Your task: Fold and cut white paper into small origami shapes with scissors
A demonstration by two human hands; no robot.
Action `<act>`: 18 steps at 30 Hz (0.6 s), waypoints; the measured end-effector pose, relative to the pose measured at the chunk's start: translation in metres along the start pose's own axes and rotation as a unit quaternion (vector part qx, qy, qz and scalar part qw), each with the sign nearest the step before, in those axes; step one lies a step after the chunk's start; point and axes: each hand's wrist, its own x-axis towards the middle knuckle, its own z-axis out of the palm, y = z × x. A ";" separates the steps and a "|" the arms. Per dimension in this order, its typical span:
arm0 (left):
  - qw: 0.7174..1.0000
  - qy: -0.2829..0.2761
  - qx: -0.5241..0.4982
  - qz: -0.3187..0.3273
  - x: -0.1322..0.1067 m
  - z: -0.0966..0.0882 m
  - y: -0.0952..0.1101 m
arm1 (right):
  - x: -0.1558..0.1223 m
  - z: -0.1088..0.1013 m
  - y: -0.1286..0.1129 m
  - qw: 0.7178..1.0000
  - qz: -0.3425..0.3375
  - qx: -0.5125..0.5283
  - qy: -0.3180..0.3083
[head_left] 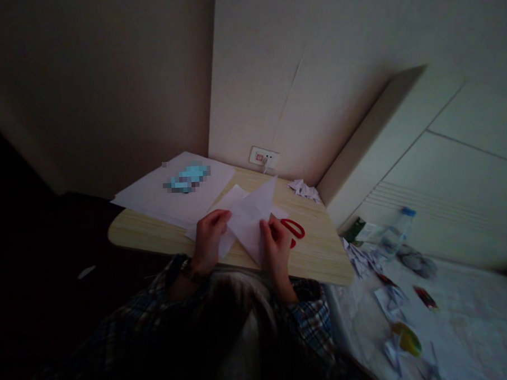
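A white sheet of paper (253, 212), folded to a pointed shape, is held up over the small wooden table (319, 260). My left hand (209, 237) pinches its left edge between thumb and fingers. On the other side, my right hand (276, 246) grips the lower right part with the fingers curled. More white paper (227, 248) lies beneath it on the table. Red-handled scissors (295, 227) rest just beyond my right hand, their blades hidden. At the back right of the table sits a small pile of folded paper pieces (304, 191).
A stack of white sheets (153, 203) with a blurred-out blue item (188, 178) covers the table's left. Behind is a wall socket (264, 157) with a plug. On the bed (473, 315) at right lie a clear bottle (400, 231), folded papers (361, 258) and a yellow-green object (407, 339).
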 end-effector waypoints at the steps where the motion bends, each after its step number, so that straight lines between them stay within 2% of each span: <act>1: 1.000 0.001 0.001 0.000 0.000 0.000 0.001 | 0.000 0.000 0.000 1.000 0.001 0.000 0.001; 5: 1.000 -0.027 0.001 -0.015 -0.001 0.002 0.001 | 0.000 -0.001 0.001 1.000 0.003 -0.001 0.002; 9: 0.996 -0.077 -0.003 -0.047 -0.003 0.003 0.002 | 0.002 -0.001 0.001 0.999 0.003 0.002 -0.033; 14: 0.994 -0.089 0.005 -0.066 -0.004 0.000 0.001 | 0.001 0.000 0.002 0.997 0.014 0.008 -0.077; 18: 0.991 -0.102 0.023 -0.082 -0.005 0.001 0.003 | 0.001 -0.001 0.007 0.996 0.022 0.009 -0.085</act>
